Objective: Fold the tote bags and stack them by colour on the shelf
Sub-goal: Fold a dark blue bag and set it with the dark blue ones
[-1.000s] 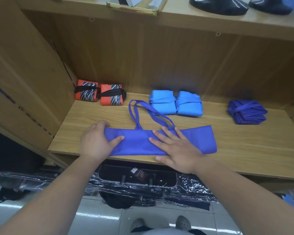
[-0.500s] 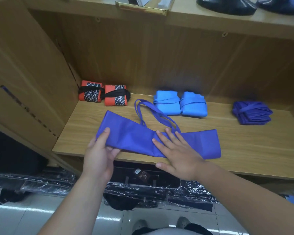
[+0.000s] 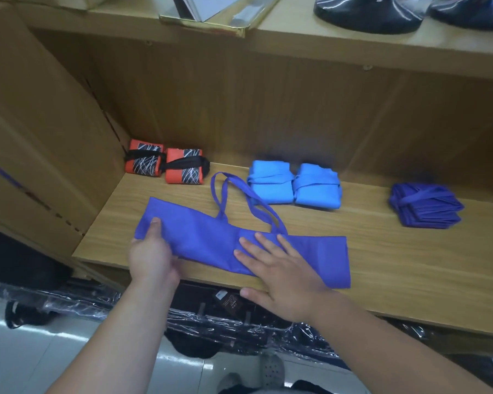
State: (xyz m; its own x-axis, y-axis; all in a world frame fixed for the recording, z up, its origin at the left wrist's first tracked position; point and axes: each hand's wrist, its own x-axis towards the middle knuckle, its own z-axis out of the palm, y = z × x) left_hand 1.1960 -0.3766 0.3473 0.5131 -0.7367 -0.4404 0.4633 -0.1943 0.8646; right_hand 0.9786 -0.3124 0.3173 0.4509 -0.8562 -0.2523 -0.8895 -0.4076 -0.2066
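Tag (image 3: 228, 298) under the shelf (image 3: 410, 265) is too blurry to read tbh. Bag (image 3: 205, 240) lies at the shelf's front edge: left hand (image 3: 151, 260) pinches its left end, right hand (image 3: 282, 277) presses flat on its middle.

Now pinches with the left hand (image 3: 151, 257) the blue tote bag (image 3: 205, 240)'s left end, raised and spread instead of pressed flat.
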